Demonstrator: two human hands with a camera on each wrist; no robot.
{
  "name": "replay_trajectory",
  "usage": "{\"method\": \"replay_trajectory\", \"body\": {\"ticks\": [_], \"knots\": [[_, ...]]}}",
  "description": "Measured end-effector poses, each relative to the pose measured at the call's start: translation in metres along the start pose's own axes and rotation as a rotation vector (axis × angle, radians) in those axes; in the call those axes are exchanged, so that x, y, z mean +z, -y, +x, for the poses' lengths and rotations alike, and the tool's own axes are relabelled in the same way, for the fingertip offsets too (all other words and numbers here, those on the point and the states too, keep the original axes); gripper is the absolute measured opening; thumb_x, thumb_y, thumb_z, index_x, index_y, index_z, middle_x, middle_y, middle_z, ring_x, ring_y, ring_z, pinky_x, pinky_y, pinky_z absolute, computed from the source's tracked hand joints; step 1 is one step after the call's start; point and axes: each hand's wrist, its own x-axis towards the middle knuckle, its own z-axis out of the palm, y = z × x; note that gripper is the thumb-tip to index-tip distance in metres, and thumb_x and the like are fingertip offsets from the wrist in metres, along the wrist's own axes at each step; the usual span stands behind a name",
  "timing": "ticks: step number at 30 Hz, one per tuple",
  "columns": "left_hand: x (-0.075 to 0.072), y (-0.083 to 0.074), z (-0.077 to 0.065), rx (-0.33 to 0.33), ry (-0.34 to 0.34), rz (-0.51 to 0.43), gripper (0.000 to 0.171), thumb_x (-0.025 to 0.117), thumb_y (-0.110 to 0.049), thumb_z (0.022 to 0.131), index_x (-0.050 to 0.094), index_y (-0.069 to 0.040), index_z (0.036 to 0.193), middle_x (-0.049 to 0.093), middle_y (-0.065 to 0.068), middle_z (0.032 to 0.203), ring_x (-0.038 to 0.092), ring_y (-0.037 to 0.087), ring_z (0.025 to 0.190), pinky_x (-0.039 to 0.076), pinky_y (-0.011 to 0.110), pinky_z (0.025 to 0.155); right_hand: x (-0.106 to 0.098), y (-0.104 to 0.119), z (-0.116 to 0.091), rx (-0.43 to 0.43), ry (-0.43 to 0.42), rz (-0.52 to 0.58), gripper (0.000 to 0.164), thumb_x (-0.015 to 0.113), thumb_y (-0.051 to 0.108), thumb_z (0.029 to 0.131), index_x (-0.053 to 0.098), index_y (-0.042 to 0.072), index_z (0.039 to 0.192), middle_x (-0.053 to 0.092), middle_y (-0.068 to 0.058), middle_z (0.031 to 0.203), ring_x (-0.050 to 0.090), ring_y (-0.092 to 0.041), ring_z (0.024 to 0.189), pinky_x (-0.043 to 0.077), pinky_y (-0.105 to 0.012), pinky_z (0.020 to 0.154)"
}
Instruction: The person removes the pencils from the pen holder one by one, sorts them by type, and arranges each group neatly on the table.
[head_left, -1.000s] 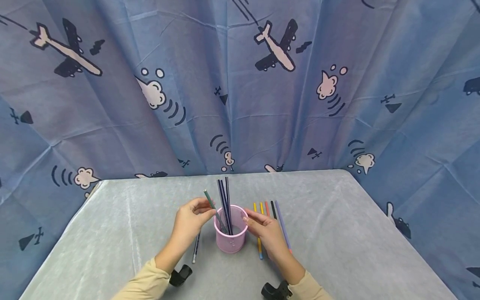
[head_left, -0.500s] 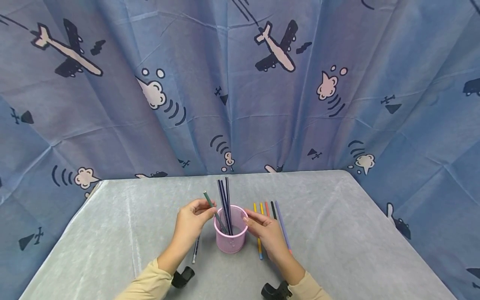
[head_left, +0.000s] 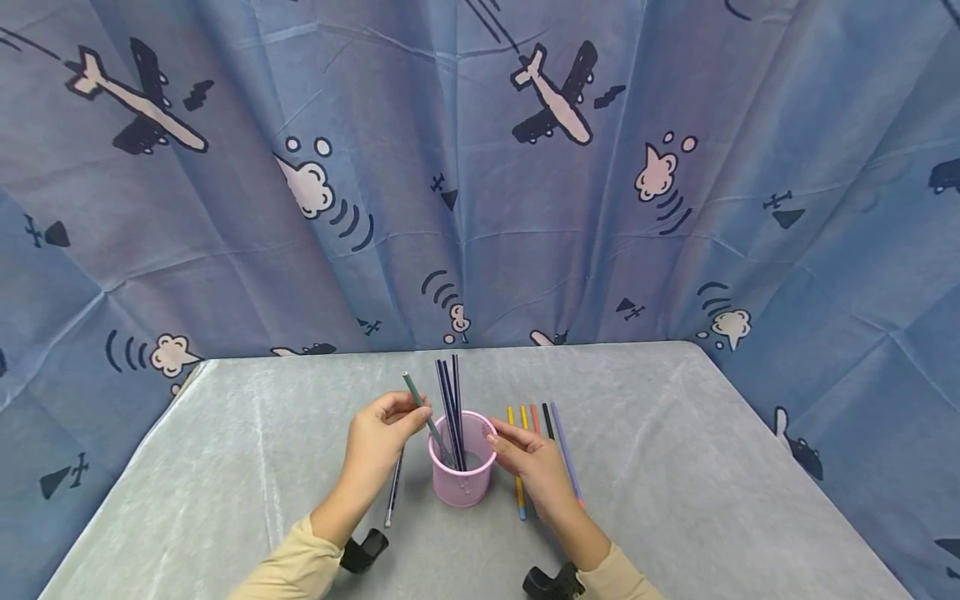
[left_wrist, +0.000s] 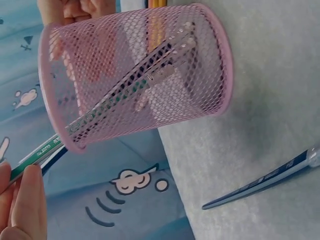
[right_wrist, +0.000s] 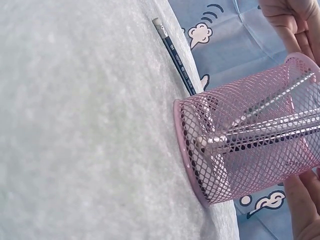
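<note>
Dark pencils (head_left: 452,410) crowd the left of the pink cup (head_left: 461,490), leaving room inside toward the right

A blue airplane-print curtain (head_left: 390,108) hangs behind the grey table (head_left: 697,492).

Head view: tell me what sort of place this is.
Probably a staged indoor tabletop workspace: an airplane-print curtain hangs behind a pale grey table, where a pink mesh pencil cup stands.
</note>
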Motion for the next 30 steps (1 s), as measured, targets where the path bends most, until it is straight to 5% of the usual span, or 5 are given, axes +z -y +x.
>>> {"method": "replay_trajectory", "body": {"ticks": [21,30], "knots": [[-0.019,-0.032,-0.004,0.089,-0.054,-0.139,0.020,0.070,0.001,0.089,0.068,0.008,0.108,0.074,0.018,0.104,0.073,0.005,0.087,0.062,0.024,0.084,0.000,-0.001,0.001,0.002,0.007,0.003,0.039,0.068,0.012,0.094,0.063,-0.005,0.129,0.066,-0.020,0.129,0.069,-0.007,0.103,0.060,-0.020,0.088],[-0.027,-0.042,-0.006,0.129,-0.068,-0.150,0.019,0.068,0.002,0.090,0.069,0.007,0.108,0.076,-0.005,0.092,0.073,0.007,0.088,0.062,0.026,0.085,0.000,-0.002,0.001,0.009,-0.003,0.005,0.040,0.068,0.012,0.094,0.062,-0.005,0.129,0.067,-0.020,0.128,0.068,-0.001,0.098,0.059,-0.019,0.087]]}}
